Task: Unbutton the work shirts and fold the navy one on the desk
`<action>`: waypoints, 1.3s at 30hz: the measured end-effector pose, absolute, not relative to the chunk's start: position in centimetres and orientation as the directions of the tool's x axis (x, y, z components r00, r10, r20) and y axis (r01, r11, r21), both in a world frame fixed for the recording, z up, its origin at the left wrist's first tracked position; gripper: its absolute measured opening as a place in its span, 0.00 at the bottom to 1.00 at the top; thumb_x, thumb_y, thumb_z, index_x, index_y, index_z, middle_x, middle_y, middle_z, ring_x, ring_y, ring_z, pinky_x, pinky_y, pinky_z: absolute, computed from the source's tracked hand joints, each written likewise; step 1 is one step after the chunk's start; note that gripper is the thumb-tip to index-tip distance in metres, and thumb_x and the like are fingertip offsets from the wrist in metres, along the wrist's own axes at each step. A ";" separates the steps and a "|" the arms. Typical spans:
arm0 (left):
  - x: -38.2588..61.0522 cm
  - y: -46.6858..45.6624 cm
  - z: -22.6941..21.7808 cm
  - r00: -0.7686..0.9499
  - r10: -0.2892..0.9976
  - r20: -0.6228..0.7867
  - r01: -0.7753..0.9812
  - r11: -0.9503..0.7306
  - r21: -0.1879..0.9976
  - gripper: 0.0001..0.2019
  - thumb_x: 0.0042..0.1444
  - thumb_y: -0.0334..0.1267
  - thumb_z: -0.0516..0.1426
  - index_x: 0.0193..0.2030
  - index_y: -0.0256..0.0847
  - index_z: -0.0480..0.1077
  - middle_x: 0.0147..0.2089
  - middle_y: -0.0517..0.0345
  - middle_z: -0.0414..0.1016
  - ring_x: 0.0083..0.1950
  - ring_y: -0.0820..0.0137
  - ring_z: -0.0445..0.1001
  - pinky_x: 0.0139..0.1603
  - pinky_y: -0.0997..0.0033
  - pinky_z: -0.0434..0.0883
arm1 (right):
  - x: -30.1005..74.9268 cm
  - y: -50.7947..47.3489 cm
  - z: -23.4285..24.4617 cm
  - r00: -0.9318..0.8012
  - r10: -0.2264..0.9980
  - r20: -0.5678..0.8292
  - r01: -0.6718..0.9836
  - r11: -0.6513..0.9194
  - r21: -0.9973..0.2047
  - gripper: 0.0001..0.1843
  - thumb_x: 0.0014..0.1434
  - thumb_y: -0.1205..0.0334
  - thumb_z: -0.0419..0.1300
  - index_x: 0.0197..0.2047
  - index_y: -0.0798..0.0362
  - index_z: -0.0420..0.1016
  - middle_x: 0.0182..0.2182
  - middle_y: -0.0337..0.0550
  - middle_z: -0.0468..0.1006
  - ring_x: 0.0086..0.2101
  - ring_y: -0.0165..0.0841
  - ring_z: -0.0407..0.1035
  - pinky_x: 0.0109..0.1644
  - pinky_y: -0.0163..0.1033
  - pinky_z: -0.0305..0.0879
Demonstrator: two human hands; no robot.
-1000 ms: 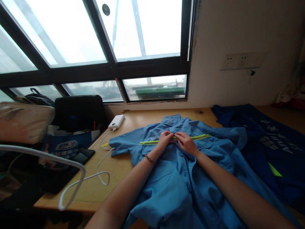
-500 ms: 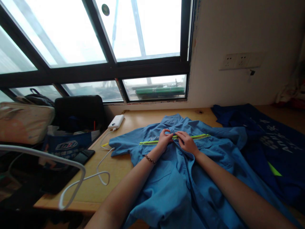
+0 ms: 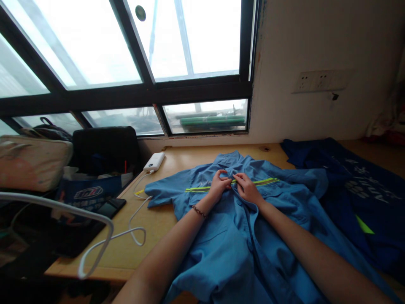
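Note:
A blue short-sleeved work shirt (image 3: 215, 236) with a yellow-green stripe across the chest lies front up on the table, its collar toward the window. My left hand (image 3: 219, 185) pinches the front edge at the stripe, and a beaded bracelet (image 3: 199, 211) circles that wrist. Close beside it, my right hand (image 3: 247, 188) grips the other front edge with fingers bent together. Below the hands the front placket hangs loosely, with buttons along it. Whatever lies between the fingertips is hidden.
On the wooden table (image 3: 152, 245) sit a white power bank (image 3: 154, 161) with a white cable (image 3: 137, 230) and a dark phone (image 3: 113, 207). Dark blue clothing (image 3: 357, 198) lies at right. Left of the table are a black chair (image 3: 106, 145) and bags.
My fingers have shifted slightly at the stripe, the right fingertips lifting a little and the left fingers curling. The shirt lies much as before.

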State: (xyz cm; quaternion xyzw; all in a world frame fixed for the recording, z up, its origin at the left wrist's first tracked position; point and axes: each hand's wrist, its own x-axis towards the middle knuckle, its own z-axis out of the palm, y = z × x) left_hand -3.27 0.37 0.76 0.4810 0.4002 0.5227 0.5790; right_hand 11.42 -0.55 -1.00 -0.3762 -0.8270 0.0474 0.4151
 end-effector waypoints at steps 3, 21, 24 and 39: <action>-3.3 0.5 0.8 0.145 0.988 0.061 -0.191 -0.032 0.981 0.21 0.38 0.32 0.60 0.40 0.40 0.57 0.18 0.72 0.60 0.17 0.81 0.61 0.21 0.81 0.63 | 11.4 -0.5 -1.1 -0.376 0.682 0.627 0.603 0.694 -0.393 0.25 0.51 0.73 0.48 0.53 0.59 0.62 0.44 0.54 0.63 0.46 0.39 0.60 0.51 0.46 0.60; -3.0 -0.1 0.7 0.223 0.937 0.270 0.132 -0.303 0.944 0.15 0.46 0.36 0.56 0.43 0.41 0.60 0.17 0.69 0.61 0.18 0.76 0.64 0.21 0.79 0.62 | 11.8 -0.6 -0.3 -0.152 0.830 0.537 0.528 0.528 -0.666 0.11 0.55 0.64 0.52 0.38 0.53 0.73 0.35 0.45 0.73 0.35 0.32 0.68 0.40 0.38 0.64; -3.3 0.7 0.1 0.194 0.957 0.215 0.080 -0.234 0.969 0.16 0.46 0.37 0.56 0.43 0.40 0.60 0.18 0.68 0.64 0.18 0.75 0.64 0.21 0.78 0.63 | 11.2 -1.3 0.4 -0.191 0.804 0.563 0.611 0.546 -0.573 0.10 0.55 0.63 0.52 0.35 0.54 0.74 0.32 0.45 0.73 0.34 0.33 0.67 0.40 0.38 0.63; -4.5 6.0 0.4 0.199 0.952 0.232 0.099 -0.255 0.962 0.19 0.43 0.35 0.58 0.44 0.39 0.63 0.17 0.69 0.61 0.17 0.79 0.61 0.19 0.81 0.60 | 8.9 -3.3 0.8 -0.182 0.948 0.259 0.715 0.309 -0.628 0.12 0.48 0.51 0.58 0.28 0.52 0.72 0.23 0.40 0.74 0.24 0.31 0.67 0.27 0.33 0.57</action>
